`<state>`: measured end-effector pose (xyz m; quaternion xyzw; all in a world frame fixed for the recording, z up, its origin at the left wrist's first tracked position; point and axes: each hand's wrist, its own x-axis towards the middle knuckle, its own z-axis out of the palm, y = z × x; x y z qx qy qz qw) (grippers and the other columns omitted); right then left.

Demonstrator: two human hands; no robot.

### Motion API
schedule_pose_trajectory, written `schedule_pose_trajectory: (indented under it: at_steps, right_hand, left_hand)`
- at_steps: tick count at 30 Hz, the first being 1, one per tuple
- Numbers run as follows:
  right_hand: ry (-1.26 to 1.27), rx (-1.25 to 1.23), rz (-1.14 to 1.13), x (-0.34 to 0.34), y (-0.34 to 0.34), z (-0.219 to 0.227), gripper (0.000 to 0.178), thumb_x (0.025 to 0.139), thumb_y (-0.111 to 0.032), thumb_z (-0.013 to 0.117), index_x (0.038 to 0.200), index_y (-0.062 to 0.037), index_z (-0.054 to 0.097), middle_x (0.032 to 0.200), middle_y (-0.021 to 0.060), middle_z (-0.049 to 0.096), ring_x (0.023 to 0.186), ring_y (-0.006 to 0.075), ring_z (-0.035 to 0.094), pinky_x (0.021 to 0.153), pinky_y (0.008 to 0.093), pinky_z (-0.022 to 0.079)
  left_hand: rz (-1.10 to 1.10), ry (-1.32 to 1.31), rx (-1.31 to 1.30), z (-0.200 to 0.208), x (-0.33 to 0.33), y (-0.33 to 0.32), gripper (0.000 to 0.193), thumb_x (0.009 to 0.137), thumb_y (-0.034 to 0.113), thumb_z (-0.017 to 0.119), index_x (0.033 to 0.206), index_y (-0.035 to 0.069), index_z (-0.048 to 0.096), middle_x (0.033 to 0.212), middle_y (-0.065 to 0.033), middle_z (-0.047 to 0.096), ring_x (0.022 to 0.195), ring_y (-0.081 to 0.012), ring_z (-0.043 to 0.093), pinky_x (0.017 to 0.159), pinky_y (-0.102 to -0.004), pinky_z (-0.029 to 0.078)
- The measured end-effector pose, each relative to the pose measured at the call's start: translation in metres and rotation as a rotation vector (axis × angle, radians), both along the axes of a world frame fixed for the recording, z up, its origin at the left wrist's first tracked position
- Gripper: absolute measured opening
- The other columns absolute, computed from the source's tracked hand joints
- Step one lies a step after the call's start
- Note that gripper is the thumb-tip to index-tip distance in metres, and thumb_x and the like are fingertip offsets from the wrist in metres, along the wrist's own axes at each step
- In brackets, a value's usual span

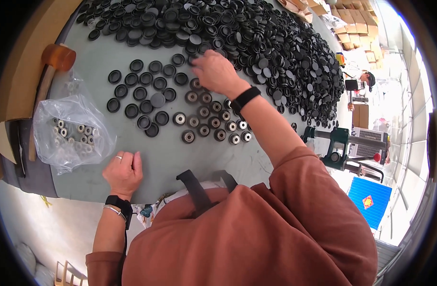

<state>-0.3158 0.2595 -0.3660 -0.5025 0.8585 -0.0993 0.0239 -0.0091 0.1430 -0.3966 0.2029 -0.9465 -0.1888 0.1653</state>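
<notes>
My right hand (216,72) reaches over the table to the near edge of a big heap of round black plastic caps (261,43). Its fingertips are blurred among the caps, so whether they grip one is unclear. Left of it, several loose caps (140,93) lie spread out, mostly hollow side up; one grey-topped cap (157,100) lies flat side up. Below it are several caps with metal bearings (203,129) seated in them. My left hand (122,172) rests as a fist at the table's front edge; its inside is hidden. Beside it lies a clear plastic bag (73,136) holding several bearings.
A mallet (59,57) with an orange-brown head lies at the left by a cardboard sheet (25,52). A dark green hand press (337,148) stands at the right edge. Beyond are a blue panel (369,201), stacked cartons (357,24) and another person (367,80).
</notes>
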Motion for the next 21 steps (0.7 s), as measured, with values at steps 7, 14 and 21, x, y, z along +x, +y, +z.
schedule_pose_trajectory:
  at_steps: [7, 14, 21]
  right_hand:
    - [-0.263, -0.239, 0.024, 0.059, 0.014, 0.041, 0.018, 0.074, -0.008, 0.060, 0.090, -0.0041, 0.064, 0.081, 0.0125, 0.057, 0.078, 0.0292, 0.056, 0.066, 0.0353, 0.046]
    - [-0.534, -0.284, 0.489, 0.161, 0.005, 0.030, 0.019, 0.069, -0.005, 0.056, 0.087, 0.0010, 0.058, 0.088, 0.0128, 0.054, 0.088, 0.0285, 0.054, 0.071, 0.0357, 0.048]
    - [-0.480, 0.005, 0.490, 0.141, 0.014, 0.040, 0.016, 0.067, -0.004, 0.057, 0.081, 0.0035, 0.060, 0.095, 0.0163, 0.055, 0.089, 0.0297, 0.053, 0.073, 0.0340, 0.049]
  left_hand:
    - [0.177, -0.071, 0.373, 0.006, -0.001, 0.005, 0.023, 0.088, 0.026, 0.050, 0.074, 0.008, 0.054, 0.066, -0.0058, 0.053, 0.058, -0.0213, 0.052, 0.052, -0.0329, 0.040]
    - [0.412, 0.129, 2.195, 0.047, -0.042, 0.016, 0.054, 0.092, 0.049, 0.030, 0.103, 0.001, 0.052, 0.090, -0.0058, 0.054, 0.084, -0.0158, 0.052, 0.077, -0.0297, 0.043]
    - [0.352, 0.174, 2.298, 0.041, -0.036, 0.017, 0.056, 0.092, 0.050, 0.032, 0.108, -0.002, 0.047, 0.100, -0.0114, 0.053, 0.093, -0.0195, 0.052, 0.084, -0.0343, 0.043]
